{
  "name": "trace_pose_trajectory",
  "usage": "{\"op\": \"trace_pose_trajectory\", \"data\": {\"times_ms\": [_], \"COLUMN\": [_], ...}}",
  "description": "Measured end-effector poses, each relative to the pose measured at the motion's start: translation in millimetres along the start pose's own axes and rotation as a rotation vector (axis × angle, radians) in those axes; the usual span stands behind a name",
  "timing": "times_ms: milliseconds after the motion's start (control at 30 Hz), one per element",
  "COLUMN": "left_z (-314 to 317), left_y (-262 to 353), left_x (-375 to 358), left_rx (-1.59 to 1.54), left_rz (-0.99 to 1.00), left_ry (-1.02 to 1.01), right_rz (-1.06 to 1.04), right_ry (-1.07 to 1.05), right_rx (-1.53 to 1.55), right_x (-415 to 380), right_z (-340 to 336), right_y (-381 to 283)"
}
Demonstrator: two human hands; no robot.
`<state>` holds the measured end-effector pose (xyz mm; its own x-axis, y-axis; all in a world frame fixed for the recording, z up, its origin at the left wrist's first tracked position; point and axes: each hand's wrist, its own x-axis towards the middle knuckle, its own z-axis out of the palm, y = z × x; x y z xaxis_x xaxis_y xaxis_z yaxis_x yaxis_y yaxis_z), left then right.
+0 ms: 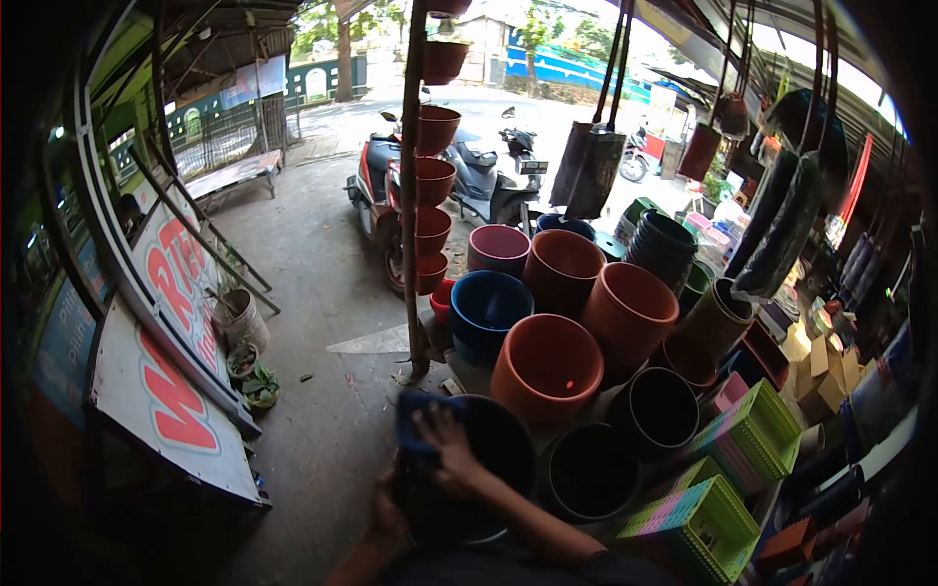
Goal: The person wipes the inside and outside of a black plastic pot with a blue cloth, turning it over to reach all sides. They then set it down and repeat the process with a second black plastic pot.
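Note:
A large black pot (pixel 508 449) stands before me at the bottom middle of the head view. My right hand (pixel 445 451) reaches across its mouth and presses a dark blue cloth (pixel 414 422) on the far left part of the rim. The cloth is a little blurred. Lower down, my left hand (pixel 388 510) grips the pot's left side, some of its fingers hidden. Close by on the right are another black pot (pixel 591 472) and an orange pot (pixel 547 369).
More pots, including a blue pot (pixel 491 314), crowd the right. Green baskets (pixel 718 527) sit at lower right. A pole (pixel 410 195) hung with small red pots rises ahead. A sign board (pixel 166 400) leans at left. Motorcycles (pixel 479 171) stand beyond.

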<state>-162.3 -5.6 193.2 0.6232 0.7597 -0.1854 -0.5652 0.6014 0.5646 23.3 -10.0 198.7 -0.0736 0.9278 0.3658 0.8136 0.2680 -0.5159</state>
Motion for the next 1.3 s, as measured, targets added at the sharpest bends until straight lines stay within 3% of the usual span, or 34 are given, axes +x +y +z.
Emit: {"op": "trace_pose_trajectory", "data": {"times_ms": [67, 100, 167, 200, 233, 267, 300, 333, 400, 433, 533, 600, 700, 733, 800, 833, 900, 933, 1000, 1033, 1100, 1167, 1267, 1300], "left_z": [21, -2, -67, -50, -16, 1, -9, -17, -31, -31, 4, -11, 2, 18, 38, 43, 43, 26, -6, -14, -2, 5, -3, -17], "left_y": [2, -3, -20, -15, -3, 1, -6, -7, 0, 8, 14, 4, 3, 10, 19, 19, 20, 13, 1, 3, 11, 17, 27, 26], "left_x": [1, 7, 23, 22, 16, 12, 19, 24, 29, 30, 26, 32, 23, 9, -11, -10, -5, 1, 15, 19, 9, -1, -6, -3], "left_rx": [-0.248, -0.244, -0.193, -0.191, 0.062, 0.314, 0.267, 0.267, 0.181, 0.152, 0.151, 0.208, 1.412, 1.411, 2.209, 2.214, 2.094, 2.094, 2.029, 2.072, 1.973, 1.866, 1.837, 1.522], "left_rz": [0.065, 0.057, 0.008, -0.002, 0.097, 0.196, 0.242, 0.236, 0.29, 0.23, 0.273, 0.315, 0.887, 0.892, 0.705, 0.694, -0.043, -0.043, 0.316, 0.342, 0.371, 0.392, 0.218, 0.225], "left_ry": [-0.002, -0.01, 0.359, 0.353, 0.306, 0.257, 0.328, 0.326, 0.306, 0.294, 0.469, 0.421, 0.438, 0.465, 0.131, 0.162, -0.337, -0.314, -0.336, -0.319, -0.19, -0.064, 0.066, 0.167], "right_rz": [0.031, -0.011, -0.062, -0.072, -0.063, 0.028, 0.118, 0.124, -0.014, -0.083, -0.158, -0.181, -0.228, -0.248, -0.286, -0.311, -0.364, -0.382, -0.4, -0.418, -0.347, -0.29, -0.187, -0.138], "right_ry": [-0.318, -0.282, -0.26, -0.271, -0.267, -0.44, -0.611, -0.61, -0.51, -0.333, -0.279, -0.274, -0.281, -0.292, -0.345, -0.372, -0.44, -0.444, -0.391, -0.393, -0.126, -0.07, -0.008, -0.002], "right_rx": [0.072, 0.16, 0.414, 0.582, 0.579, 0.494, 0.406, 0.405, -0.019, -0.16, -0.189, -0.213, -0.234, -0.231, -0.237, -0.265, -0.317, -0.313, -0.389, -0.39, -0.432, -0.373, -0.305, -0.301], "right_x": [-9, -26, -52, -62, -69, -75, -81, -88, -104, -113, -114, -106, -89, -81, -63, -57, -44, -39, -29, -25, -20, -18, -20, -23], "right_z": [3, 20, 26, 15, 6, -3, -11, -17, -23, -20, -26, -37, -61, -71, -92, -94, -96, -95, -94, -94, -92, -89, -80, -74], "right_y": [-48, -56, -65, -67, -64, -60, -56, -49, -29, -15, 18, 29, 40, 40, 24, 21, 18, 18, 18, 18, 19, 10, -13, -21]}}
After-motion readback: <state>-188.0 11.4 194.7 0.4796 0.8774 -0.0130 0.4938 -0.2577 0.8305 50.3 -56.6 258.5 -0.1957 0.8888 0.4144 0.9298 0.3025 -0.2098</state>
